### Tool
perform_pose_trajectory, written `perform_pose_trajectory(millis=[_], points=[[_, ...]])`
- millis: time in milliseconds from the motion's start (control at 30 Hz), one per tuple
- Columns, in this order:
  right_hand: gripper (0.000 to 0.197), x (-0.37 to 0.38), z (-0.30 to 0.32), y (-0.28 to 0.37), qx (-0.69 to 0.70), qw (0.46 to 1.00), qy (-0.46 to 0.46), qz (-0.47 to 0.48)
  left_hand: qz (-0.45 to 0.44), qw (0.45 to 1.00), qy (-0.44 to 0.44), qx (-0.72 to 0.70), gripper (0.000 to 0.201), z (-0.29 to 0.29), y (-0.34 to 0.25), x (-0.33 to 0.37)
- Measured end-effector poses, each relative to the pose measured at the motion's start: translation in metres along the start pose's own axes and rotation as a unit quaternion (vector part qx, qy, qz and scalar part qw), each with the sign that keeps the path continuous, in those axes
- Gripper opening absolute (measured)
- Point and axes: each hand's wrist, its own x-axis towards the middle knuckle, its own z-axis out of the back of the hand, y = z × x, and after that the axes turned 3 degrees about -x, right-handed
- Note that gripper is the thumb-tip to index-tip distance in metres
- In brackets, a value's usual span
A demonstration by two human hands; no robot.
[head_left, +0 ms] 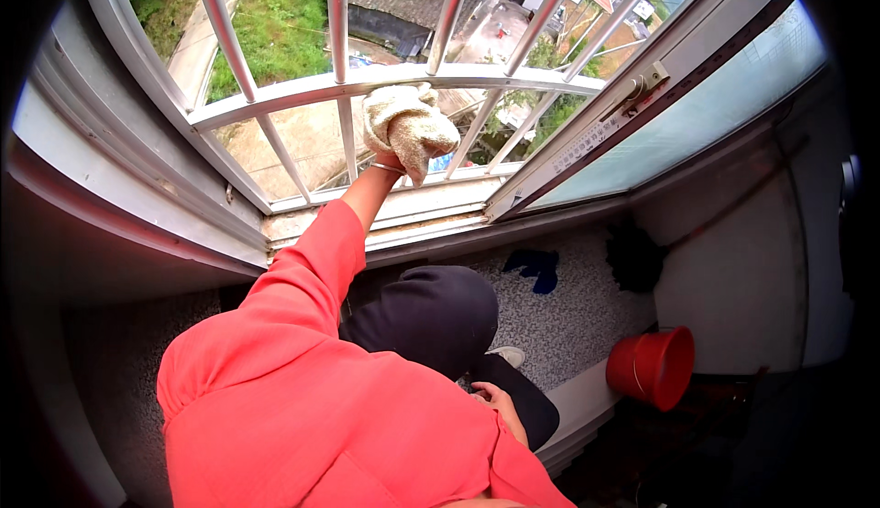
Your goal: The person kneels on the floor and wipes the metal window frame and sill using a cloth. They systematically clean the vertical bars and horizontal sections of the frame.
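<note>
My left hand reaches out through the window opening and grips a beige towel, which is bunched over it and hides most of the fingers. The towel presses against the curved white crossbar of the metal window guard, at about its middle. Low on the right, my right hand rests by my leg in dark trousers, fingers loosely bent, with nothing visible in it.
A sliding window sash stands right of the opening, above the sill track. On the speckled floor lies a dark blue cloth, near a dark mop head. A red bucket stands at lower right. Outside, far below, are grass and roofs.
</note>
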Motion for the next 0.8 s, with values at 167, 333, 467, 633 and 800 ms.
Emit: perform_pose_trajectory(millis=[167, 333, 467, 633, 800], points=[[0.033, 0.009, -0.004, 0.000, -0.038, 0.999, -0.004, -0.019, 0.000, 1.000, 0.009, 0.028, 0.035, -0.012, 0.013, -0.001], [0.033, 0.024, -0.008, 0.008, -0.074, 0.996, 0.012, -0.040, 0.017, 0.998, 0.018, 0.050, 0.033, -0.015, 0.033, -0.008], [0.033, 0.025, -0.013, 0.010, -0.057, 0.997, 0.016, -0.046, 0.051, 0.996, 0.028, 0.063, 0.031, -0.015, 0.053, -0.030], [0.035, 0.015, -0.018, 0.005, -0.076, 0.994, 0.020, -0.073, 0.080, 0.993, 0.053, 0.075, 0.030, -0.010, 0.066, -0.062], [0.035, 0.014, -0.020, -0.008, -0.095, 0.995, 0.000, -0.037, 0.091, 0.987, 0.088, 0.100, 0.028, 0.010, 0.058, -0.095]])
